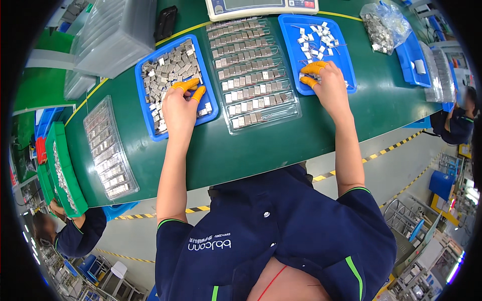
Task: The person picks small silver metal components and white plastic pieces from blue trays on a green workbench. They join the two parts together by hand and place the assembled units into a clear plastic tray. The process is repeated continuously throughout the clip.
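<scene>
My left hand [179,108] reaches over the left blue tray [210,108], which is full of small silver-grey rectangular metal parts [175,64]. Its yellow-covered fingers are bent together; whatever lies between them is hidden. Over the right blue tray [289,37], my right hand [330,88] has its yellow-covered thumb and fingers closed, with a small white connector at their tips. Several white connectors [321,40] with thin wires lie farther back in that tray. Between the hands sits a clear plastic blister tray [261,116] with rows of metal parts.
A second filled blister tray [108,145] lies at left. Stacked clear trays [113,40] and a black object [165,22] stand behind it. A scale [261,7] is at the back, a bag of parts [379,30] at right. Other people are at both sides.
</scene>
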`<state>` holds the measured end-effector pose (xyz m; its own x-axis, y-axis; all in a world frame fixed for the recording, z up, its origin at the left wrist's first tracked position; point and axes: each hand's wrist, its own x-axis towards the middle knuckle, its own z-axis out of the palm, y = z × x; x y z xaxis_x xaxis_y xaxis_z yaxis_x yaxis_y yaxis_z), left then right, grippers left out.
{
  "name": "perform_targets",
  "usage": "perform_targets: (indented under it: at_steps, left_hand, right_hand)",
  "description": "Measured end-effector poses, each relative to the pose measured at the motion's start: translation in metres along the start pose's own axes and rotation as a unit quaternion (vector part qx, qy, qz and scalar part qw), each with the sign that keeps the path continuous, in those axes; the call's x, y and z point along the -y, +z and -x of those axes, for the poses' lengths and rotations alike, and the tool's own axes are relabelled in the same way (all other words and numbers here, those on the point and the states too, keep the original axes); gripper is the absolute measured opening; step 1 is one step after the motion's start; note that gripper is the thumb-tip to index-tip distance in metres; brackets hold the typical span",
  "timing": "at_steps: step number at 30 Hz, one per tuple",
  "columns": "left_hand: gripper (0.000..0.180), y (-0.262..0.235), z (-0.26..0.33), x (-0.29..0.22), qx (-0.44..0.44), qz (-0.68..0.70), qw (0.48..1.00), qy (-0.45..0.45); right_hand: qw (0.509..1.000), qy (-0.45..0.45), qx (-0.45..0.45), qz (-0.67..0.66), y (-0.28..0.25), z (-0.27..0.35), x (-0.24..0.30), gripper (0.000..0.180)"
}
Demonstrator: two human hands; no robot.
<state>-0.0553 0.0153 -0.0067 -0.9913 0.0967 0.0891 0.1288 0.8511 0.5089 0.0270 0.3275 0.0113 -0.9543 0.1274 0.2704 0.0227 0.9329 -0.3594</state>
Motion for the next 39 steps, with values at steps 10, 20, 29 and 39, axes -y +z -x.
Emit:
perform_targets:
  at_steps: [10, 20, 29, 39]
  left_hand:
    - [0.024, -0.001, -0.008, -0.009, -0.017, 0.045, 0.998, 0.044]
    - [0.026, -0.003, -0.012, -0.003, 0.02, 0.042, 0.999, 0.021]
    - [0.024, -0.008, -0.007, -0.007, -0.077, -0.033, 0.994, 0.074]
    - [0.02, -0.03, 0.042, -0.034, 0.195, 0.584, 0.786, -0.06]
  right_hand:
    - [0.991, 0.08, -0.105, -0.004, -0.011, 0.007, -0.002, 0.018]
    - [0.977, 0.157, -0.093, -0.106, -0.011, 0.021, 0.011, 0.02]
    - [0.943, 0.178, -0.098, -0.265, -0.014, 0.025, 0.03, 0.02]
    - [0.834, 0.071, -0.003, -0.548, 0.016, 0.027, 0.123, 0.02]
